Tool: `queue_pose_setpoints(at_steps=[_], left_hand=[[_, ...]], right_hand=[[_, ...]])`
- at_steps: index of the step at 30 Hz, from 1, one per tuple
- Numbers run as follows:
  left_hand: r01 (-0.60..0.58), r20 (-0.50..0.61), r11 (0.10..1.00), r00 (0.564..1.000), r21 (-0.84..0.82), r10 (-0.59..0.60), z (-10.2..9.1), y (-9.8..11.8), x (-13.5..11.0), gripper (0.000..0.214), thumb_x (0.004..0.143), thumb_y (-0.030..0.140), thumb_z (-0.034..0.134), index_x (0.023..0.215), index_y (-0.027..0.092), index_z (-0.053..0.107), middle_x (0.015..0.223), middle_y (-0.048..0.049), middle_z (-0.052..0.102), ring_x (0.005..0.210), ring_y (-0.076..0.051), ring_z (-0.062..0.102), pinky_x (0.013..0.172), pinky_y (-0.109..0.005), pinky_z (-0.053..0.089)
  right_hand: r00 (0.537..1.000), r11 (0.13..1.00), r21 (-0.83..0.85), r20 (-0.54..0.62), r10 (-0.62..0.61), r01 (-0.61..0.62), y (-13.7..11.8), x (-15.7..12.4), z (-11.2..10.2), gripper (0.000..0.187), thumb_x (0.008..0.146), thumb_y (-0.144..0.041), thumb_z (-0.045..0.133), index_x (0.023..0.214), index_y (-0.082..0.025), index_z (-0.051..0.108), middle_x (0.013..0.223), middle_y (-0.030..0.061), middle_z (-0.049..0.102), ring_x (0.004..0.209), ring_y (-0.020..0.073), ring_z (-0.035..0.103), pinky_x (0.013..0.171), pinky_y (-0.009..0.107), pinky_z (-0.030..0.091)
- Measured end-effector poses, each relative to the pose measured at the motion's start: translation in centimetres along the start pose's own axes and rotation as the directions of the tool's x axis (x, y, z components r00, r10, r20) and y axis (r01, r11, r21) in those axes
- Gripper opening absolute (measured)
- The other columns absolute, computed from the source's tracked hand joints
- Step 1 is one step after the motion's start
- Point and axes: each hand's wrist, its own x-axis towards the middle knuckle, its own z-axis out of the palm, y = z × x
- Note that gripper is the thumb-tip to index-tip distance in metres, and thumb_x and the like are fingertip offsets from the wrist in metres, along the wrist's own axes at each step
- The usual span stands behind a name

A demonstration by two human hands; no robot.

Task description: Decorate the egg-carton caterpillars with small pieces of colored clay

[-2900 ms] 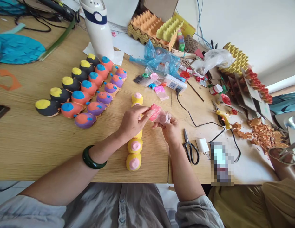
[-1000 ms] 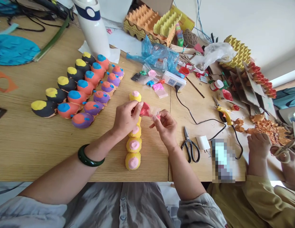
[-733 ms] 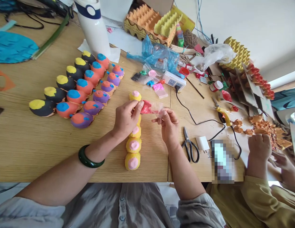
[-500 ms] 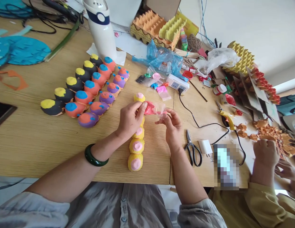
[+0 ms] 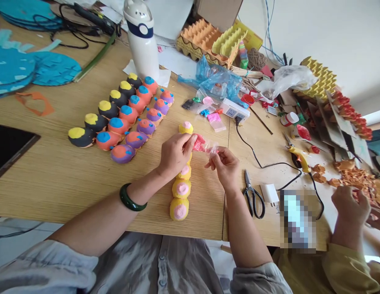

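Would def grab this small clear plastic bag of red clay-like stuff (image 5: pixel 198 143) by its ends, probably light, squishy, slick, now pinched in left hand (image 5: pixel 177 152) and right hand (image 5: pixel 228 167) beside a row of pink-topped yellow domes (image 5: pixel 182 189).

The bare left hand (image 5: pixel 177 154), back upward, pinches with its thumb; the bare right hand (image 5: pixel 226 167) pinches near it, fingers curled. Bare forearms (image 5: pixel 96 224) converge.
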Motion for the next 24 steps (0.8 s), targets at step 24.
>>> queue_pose_setpoints(at_steps=[24], left_hand=[[0.217,0.014,0.976,0.976,-0.004,-0.217,-0.4,-0.5,0.3,0.069,0.104,0.076,0.040,0.065,0.021,0.049,0.055,0.0039,0.048,0.055,-0.010,0.048,0.060,-0.030,0.028]], right_hand=[[0.963,0.802,0.539,0.081,0.256,-0.259,-1.0,1.2,-1.1,0.021,0.090,-0.044,0.069,0.095,-0.023,0.072,0.067,-0.0058,0.059,0.050,0.0094,0.035,0.052,0.023,0.054]])
